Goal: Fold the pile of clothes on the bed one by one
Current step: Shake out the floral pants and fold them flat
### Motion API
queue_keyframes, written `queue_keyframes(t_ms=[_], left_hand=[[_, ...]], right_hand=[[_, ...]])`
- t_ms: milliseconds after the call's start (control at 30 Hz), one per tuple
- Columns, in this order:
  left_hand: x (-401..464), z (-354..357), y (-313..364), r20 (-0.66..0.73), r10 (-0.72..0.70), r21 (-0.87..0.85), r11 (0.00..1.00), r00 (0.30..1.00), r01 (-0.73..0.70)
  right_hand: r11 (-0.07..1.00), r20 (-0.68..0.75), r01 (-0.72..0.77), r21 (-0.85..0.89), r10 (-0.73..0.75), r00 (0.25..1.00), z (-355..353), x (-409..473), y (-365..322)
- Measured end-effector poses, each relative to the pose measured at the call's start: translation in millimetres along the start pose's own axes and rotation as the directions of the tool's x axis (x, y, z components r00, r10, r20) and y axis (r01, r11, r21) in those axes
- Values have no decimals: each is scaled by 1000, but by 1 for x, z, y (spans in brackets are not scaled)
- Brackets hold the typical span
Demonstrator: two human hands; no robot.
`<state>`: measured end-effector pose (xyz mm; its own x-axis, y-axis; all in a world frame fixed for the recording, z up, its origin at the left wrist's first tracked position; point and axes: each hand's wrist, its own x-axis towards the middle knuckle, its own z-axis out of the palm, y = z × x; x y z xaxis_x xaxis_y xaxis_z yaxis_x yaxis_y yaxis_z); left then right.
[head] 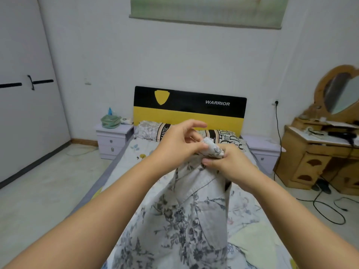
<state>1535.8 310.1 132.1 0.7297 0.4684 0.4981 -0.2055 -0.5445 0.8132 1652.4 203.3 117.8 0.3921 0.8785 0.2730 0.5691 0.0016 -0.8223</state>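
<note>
A white garment with a grey flower print [186, 214] hangs in the air over the bed [120, 171], held up by its top edge. My left hand [178, 140] pinches that bunched edge between thumb and forefinger, its other fingers spread. Close beside it on the right, my right hand [227, 164] grips the same edge with curled fingers. The cloth drapes down toward me and hides the near part of the bed. No pile of other clothes shows in view.
Pillows [151, 130] lie against the black and yellow headboard [188, 107]. White nightstands stand on the left [112, 140] and right [264, 152]. A wooden dressing table with a mirror [318, 152] and loose cables on the floor [326, 210] are at the right. A wardrobe [25, 94] is at the left.
</note>
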Motion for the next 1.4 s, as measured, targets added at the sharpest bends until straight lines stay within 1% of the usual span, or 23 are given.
queue_keyframes(t_ms=[33, 100, 167, 200, 267, 333, 400, 467, 567, 700, 767, 833, 867, 933, 1000, 1033, 1100, 1133, 1167, 1233, 1267, 1333, 1400], left_hand=[[-1, -5, -7, 39, -47, -21, 999, 998, 47], [-8, -15, -28, 193, -167, 11, 986, 967, 168], [-20, -21, -54, 368, -261, 127, 965, 892, 230], [-27, -22, -67, 426, -293, 150, 956, 856, 252], [-39, -21, -87, 492, -353, 121, 933, 796, 340], [-47, -22, -97, 538, -413, 143, 904, 735, 403], [-53, -24, -105, 550, -500, 265, 864, 669, 428], [-58, -24, -112, 520, -577, 388, 817, 630, 428], [-62, -24, -120, 548, -560, 303, 826, 621, 476], [-58, -40, -122, 528, -523, 255, 849, 669, 463], [-54, -51, -123, 563, -519, 239, 847, 643, 474], [-53, -59, -120, 623, -519, 272, 845, 585, 460], [-53, -61, -120, 627, -530, 301, 840, 570, 451], [-55, -66, -124, 583, -576, 375, 816, 572, 440], [-57, -69, -132, 529, -623, 436, 782, 576, 445], [-58, -71, -135, 481, -623, 486, 775, 616, 404], [-60, -74, -136, 336, -571, 522, 775, 749, 357], [-60, -77, -134, 258, -552, 454, 794, 793, 404], [-59, -79, -132, 189, -547, 324, 819, 816, 474], [-53, -80, -125, 119, -574, 81, 819, 810, 569], [-49, -80, -120, 74, -581, 20, 813, 810, 582], [-38, -80, -106, -54, -545, -71, 838, 837, 541], [-26, -84, -88, -167, -470, -190, 878, 867, 440]], right_hand=[[1000, -25, 11, 3, -11, 1000, -3, 0, 0], [998, -76, 29, 57, -25, 997, -13, -1, 2], [990, -119, 64, 127, -49, 992, -24, -2, 0], [987, -130, 94, 131, -77, 989, -29, -2, -2], [984, -145, 144, 108, -128, 981, -40, -4, -6], [980, -162, 173, 100, -156, 974, -50, -6, -9], [975, -197, 184, 123, -158, 968, -60, -7, -7], [971, -265, 197, 136, -156, 952, -70, -8, -4], [973, -319, 200, 117, -154, 935, -82, -9, 5], [988, -392, 102, 116, -49, 919, -92, -13, 20], [994, -423, 42, 101, 4, 906, -96, -16, 29], [995, -448, -5, 102, 50, 893, -96, -19, 34], [994, -468, -16, 108, 65, 881, -96, -20, 36], [993, -504, -30, 112, 83, 860, -95, -22, 40], [994, -509, -49, 98, 93, 856, -94, -22, 40], [994, -512, -59, 95, 100, 853, -94, -22, 41], [989, -531, -88, 117, 138, 836, -95, -22, 44], [985, -538, -109, 134, 165, 826, -97, -22, 44], [981, -540, -127, 146, 186, 821, -99, -22, 45], [977, -530, -143, 160, 207, 822, -103, -24, 47], [974, -523, -151, 168, 218, 824, -104, -26, 48], [965, -503, -186, 185, 256, 826, -103, -26, 47], [952, -472, -232, 199, 301, 828, -101, -24, 48]])
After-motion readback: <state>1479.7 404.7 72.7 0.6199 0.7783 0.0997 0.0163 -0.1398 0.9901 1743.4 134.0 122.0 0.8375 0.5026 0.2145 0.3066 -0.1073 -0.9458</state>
